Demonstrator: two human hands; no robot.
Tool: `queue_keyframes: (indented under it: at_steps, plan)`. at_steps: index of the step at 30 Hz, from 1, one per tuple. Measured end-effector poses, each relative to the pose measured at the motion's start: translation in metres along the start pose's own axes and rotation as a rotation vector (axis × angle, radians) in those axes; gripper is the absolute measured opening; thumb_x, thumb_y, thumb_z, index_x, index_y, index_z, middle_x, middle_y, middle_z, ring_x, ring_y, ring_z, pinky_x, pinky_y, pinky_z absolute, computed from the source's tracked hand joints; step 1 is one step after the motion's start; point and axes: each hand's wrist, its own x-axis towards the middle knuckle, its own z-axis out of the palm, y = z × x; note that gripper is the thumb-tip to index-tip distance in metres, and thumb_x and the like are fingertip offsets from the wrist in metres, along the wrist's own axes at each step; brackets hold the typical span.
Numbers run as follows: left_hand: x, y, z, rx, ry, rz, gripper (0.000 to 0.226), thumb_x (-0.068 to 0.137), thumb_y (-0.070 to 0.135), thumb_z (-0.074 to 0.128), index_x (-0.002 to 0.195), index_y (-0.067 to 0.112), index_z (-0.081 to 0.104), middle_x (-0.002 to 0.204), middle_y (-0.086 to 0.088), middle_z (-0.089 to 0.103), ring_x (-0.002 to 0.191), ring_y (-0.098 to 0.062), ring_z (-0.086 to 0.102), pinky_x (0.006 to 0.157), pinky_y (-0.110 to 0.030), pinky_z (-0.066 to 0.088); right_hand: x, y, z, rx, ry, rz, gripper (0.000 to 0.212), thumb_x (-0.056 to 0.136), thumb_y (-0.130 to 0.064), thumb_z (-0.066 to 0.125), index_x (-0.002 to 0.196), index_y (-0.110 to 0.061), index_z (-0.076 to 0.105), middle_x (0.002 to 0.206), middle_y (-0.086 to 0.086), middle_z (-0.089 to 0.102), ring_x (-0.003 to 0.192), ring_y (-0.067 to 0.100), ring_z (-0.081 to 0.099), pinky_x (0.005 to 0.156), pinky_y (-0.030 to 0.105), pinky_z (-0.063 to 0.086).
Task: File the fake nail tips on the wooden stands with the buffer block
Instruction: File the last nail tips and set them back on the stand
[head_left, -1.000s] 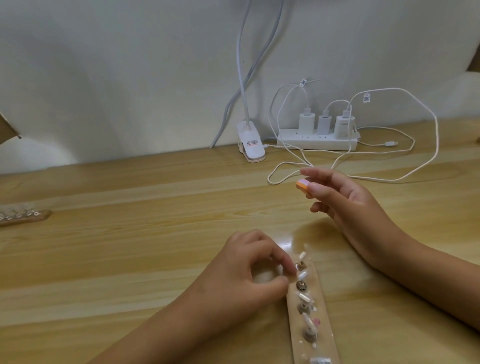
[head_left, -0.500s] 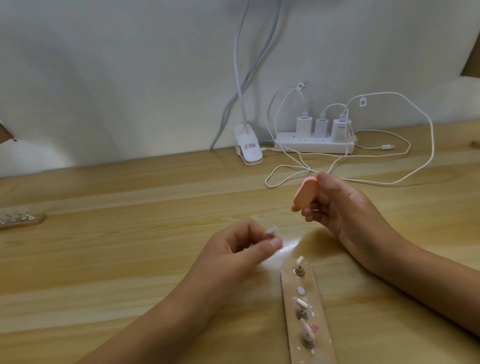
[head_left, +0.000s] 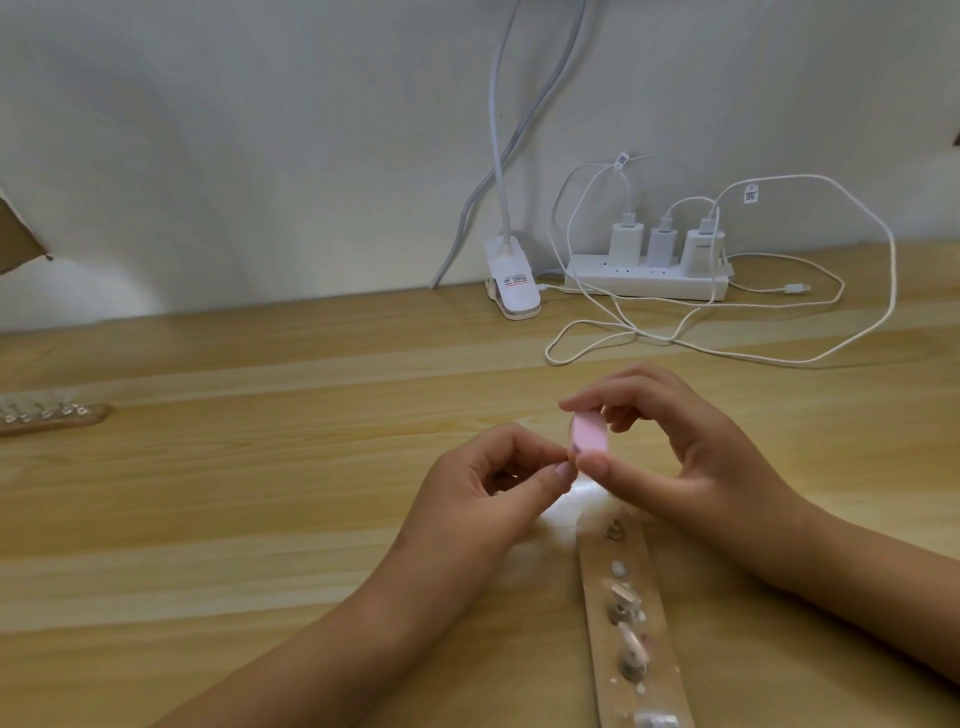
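Pink buffer block (head_left: 745, 440), long axis near upright, pinched end to end by the right hand (head_left: 691, 457) above the counter (head_left: 260, 519). The left hand (head_left: 493, 483) meets its lower end from the left, fingertips pinched, presumably on a nail tip, itself hidden. The wooden stand (head_left: 631, 613) lies just below both hands.

head view looks down, seemingly close, over the desk (head_left: 208, 519)
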Motion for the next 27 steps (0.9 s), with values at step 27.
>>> queue_keyframes:
  at_steps: [27]
  plan:
    - [0.002,-0.005,0.0,-0.005,0.024,-0.063,0.003,0.082,0.033,0.07,0.08,0.031,0.07,0.084,0.003,0.07,0.079,-0.004,0.062,0.069,-0.022,0.049,0.007,0.003,-0.005,0.411,0.168,0.234,0.014,0.089,-0.032,0.065,0.1,-0.027,0.071,0.095,-0.013,0.068,0.091,0.001,0.06,0.08,0.009,0.045]
